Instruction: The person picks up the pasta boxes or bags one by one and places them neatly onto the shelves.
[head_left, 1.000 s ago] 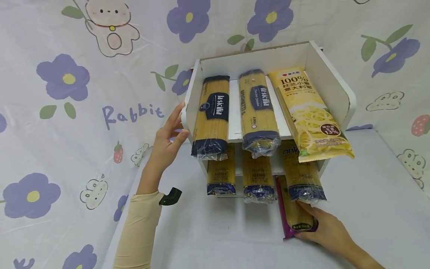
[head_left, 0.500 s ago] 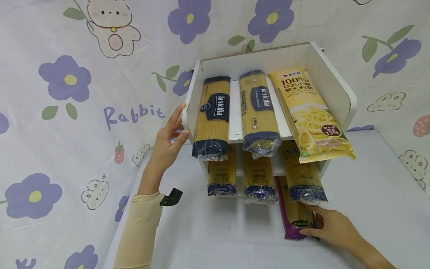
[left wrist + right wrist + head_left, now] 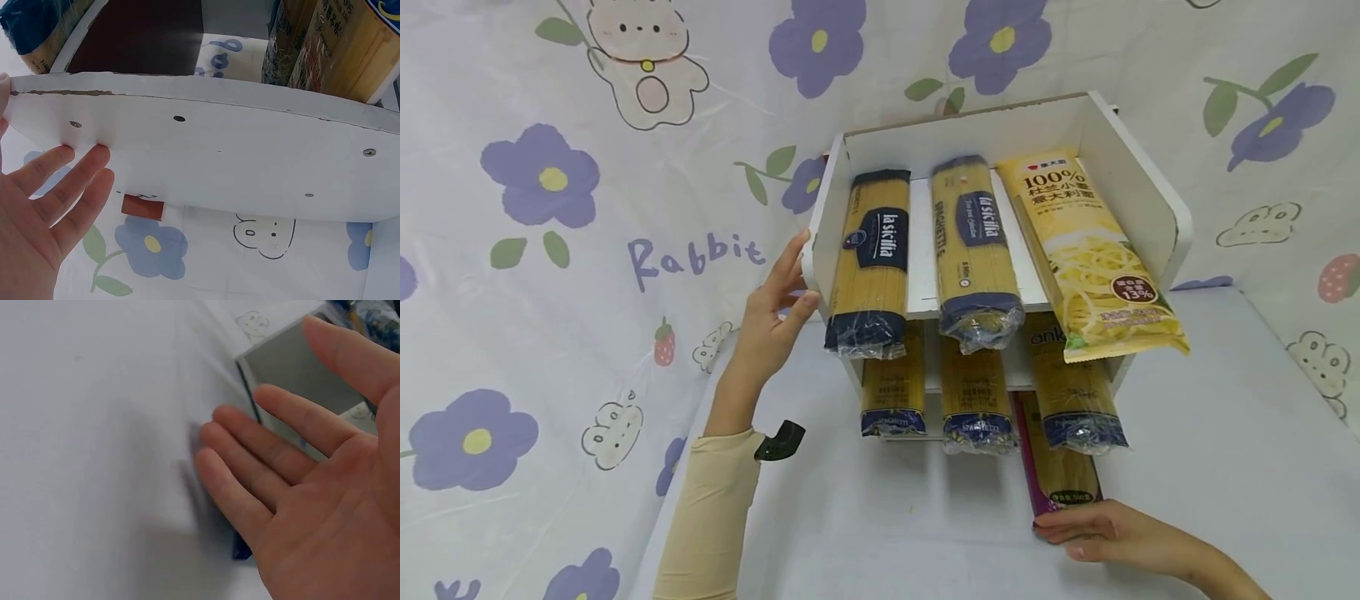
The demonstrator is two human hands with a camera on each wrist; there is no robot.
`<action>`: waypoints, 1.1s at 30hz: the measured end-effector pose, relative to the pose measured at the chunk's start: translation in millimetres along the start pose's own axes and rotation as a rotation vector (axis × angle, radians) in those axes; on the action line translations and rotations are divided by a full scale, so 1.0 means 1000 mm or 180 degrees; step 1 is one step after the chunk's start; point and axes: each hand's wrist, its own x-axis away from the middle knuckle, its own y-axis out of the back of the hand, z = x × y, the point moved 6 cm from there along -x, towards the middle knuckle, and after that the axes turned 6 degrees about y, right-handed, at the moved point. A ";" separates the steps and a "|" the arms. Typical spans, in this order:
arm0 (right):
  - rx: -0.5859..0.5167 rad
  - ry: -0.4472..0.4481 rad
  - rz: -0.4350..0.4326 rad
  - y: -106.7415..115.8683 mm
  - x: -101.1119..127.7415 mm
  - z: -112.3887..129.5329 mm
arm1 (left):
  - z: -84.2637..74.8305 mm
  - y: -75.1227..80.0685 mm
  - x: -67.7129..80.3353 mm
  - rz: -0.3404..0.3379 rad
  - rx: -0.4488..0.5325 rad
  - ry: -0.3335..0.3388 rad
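A white shelf rack (image 3: 955, 123) holds spaghetti packs on its tiers. My left hand (image 3: 769, 321) rests against the rack's left side panel (image 3: 225, 156), straight fingertips on its outer face. At lower right, a purple-edged pasta pack (image 3: 1067, 475) lies in the bottom tier, its front end sticking out. My right hand (image 3: 1112, 537) is at that front end, its fingers extended across it and overlapping the purple edge. The right wrist view shows the right hand (image 3: 312, 469) with palm exposed, fingers straight and nothing gripped.
Two blue-banded spaghetti packs, one left (image 3: 871, 267) and one central (image 3: 977, 250), lie on the top tier beside a yellow noodle bag (image 3: 1097, 258). Below, a left pack (image 3: 893, 392), a middle pack (image 3: 976, 400) and a right pack (image 3: 1078, 400) jut over the bottom tier.
The right hand has released the purple-edged pack's end and shifted down and left, its fingers now straight across the front. The left hand stays on the side panel.
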 end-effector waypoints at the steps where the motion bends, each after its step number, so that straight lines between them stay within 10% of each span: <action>1: 0.0032 -0.0016 -0.0002 0.000 -0.001 -0.002 | 0.000 0.000 0.000 0.0003 -0.0003 0.0006; 13: 0.0266 -0.0364 -0.0248 0.006 -0.005 -0.017 | 0.001 0.001 0.001 -0.0013 -0.0045 0.0011; 33: 0.0134 -0.0041 -0.0459 0.027 -0.008 -0.005 | 0.002 0.001 0.000 -0.0019 -0.0059 0.0009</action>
